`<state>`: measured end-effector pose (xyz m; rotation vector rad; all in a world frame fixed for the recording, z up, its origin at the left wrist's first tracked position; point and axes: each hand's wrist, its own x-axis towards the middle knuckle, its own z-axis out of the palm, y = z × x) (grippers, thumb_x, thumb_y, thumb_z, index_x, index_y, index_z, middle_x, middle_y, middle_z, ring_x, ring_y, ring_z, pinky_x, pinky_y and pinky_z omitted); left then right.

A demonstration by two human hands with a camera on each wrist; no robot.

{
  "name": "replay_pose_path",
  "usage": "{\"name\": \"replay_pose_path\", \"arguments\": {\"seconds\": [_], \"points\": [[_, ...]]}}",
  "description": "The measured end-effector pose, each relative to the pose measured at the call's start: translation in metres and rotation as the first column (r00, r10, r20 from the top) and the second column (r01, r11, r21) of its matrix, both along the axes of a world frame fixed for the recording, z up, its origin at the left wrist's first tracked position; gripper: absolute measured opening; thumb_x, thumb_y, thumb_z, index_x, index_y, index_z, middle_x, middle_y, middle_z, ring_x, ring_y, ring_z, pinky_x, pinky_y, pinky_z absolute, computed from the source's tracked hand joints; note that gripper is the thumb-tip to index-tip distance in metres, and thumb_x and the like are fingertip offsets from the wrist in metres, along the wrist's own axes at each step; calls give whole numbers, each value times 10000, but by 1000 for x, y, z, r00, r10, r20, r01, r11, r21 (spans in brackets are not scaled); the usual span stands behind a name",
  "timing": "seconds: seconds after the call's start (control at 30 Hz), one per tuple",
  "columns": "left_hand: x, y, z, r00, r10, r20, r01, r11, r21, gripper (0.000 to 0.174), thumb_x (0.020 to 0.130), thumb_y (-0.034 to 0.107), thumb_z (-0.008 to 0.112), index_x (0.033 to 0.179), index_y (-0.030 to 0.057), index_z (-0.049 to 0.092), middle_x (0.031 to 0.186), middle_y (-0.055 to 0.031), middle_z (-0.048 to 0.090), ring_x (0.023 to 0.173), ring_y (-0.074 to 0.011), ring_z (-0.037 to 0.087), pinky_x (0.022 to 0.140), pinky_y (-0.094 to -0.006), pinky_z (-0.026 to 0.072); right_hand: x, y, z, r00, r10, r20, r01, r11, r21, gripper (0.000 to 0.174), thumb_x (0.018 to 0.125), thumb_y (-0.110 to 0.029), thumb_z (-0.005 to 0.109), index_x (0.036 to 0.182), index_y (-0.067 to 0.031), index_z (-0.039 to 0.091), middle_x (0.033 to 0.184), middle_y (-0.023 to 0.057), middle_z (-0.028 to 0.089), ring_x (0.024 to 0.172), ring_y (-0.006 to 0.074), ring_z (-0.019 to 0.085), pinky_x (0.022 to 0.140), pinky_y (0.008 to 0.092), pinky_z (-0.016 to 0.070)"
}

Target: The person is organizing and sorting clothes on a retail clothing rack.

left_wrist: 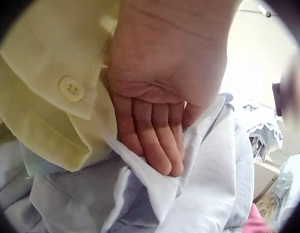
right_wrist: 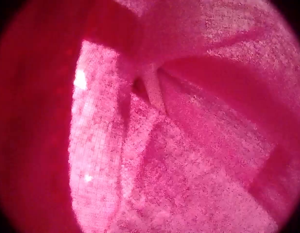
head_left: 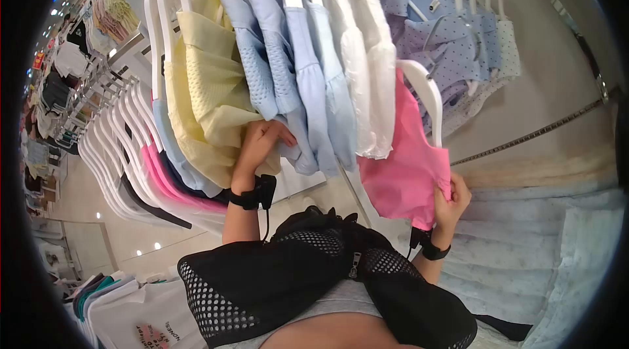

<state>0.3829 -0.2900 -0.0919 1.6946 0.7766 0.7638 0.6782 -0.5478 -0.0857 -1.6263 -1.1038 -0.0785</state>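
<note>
My right hand (head_left: 452, 198) pinches the side edge of a bright pink top (head_left: 400, 172), which hangs from a white hanger (head_left: 426, 96) at the right end of the row. Pink cloth fills the right wrist view, hiding the fingers there. My left hand (head_left: 265, 142) reaches between a ruffled yellow garment (head_left: 216, 74) and several light blue garments (head_left: 308, 87). Seen from the left wrist, its fingers (left_wrist: 157, 141) extend loosely against pale blue cloth (left_wrist: 208, 160), beside yellow fabric with a button (left_wrist: 72, 89). The left thumb is mostly hidden.
White garments (head_left: 377, 80) hang between the blue ones and the pink top. Dotted blue garments (head_left: 432, 41) hang behind. A lower row of white hangers (head_left: 118, 152) stands at left, folded-looking shirts (head_left: 131, 310) at lower left, and pale tie-dyed cloth (head_left: 537, 251) at right.
</note>
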Motion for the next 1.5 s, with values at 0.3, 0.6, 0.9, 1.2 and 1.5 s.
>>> {"name": "replay_pose_path", "arguments": {"seconds": [0.3, 0.6, 0.9, 1.2, 1.5], "points": [[50, -60, 14, 993, -118, 12, 117, 990, 79, 301, 918, 155, 510, 750, -68, 622, 651, -81, 622, 558, -158, 576, 566, -264, 456, 22, -87, 15, 994, 33, 101, -26, 998, -61, 236, 607, 36, 634, 840, 6, 646, 603, 88, 541, 542, 212, 470, 531, 301, 367], [65, -136, 23, 977, -197, -77, 210, 939, 271, 401, 862, 246, 594, 1215, 61, 550, 1243, -117, 505, 1148, -238, 487, 898, -320, 423, 48, -135, 10, 951, 305, 57, -291, 940, -176, 258, 599, 10, 664, 857, -3, 664, 617, 101, 567, 556, 255, 546, 575, 323, 423], [77, -170, 34, 994, 9, -112, 56, 823, 565, 494, 809, 302, 677, 1221, 78, 522, 1207, -124, 508, 1194, -328, 422, 1041, -413, 275, 48, -140, 18, 901, 430, -63, -433, 898, -70, 213, 593, -7, 673, 805, 19, 660, 616, 78, 563, 543, 186, 499, 515, 302, 372], [51, -108, 19, 991, 101, 83, -129, 633, 763, 348, 600, 302, 781, 646, 43, 552, 577, -98, 478, 526, -290, 461, 515, -365, 332, 40, -95, 25, 831, 556, -11, -555, 830, -56, 295, 636, -158, 752, 881, -12, 681, 551, 36, 463, 517, 173, 452, 518, 281, 346], [-7, -43, 6, 950, 219, 224, -310, 759, 573, 379, 621, 310, 782, 635, -6, 573, 545, -79, 484, 475, -214, 491, 482, -307, 363, 57, -10, 57, 867, 470, -166, -489, 867, -96, 425, 764, -293, 660, 1059, 13, 638, 685, 22, 506, 635, 136, 468, 602, 253, 371]]}}
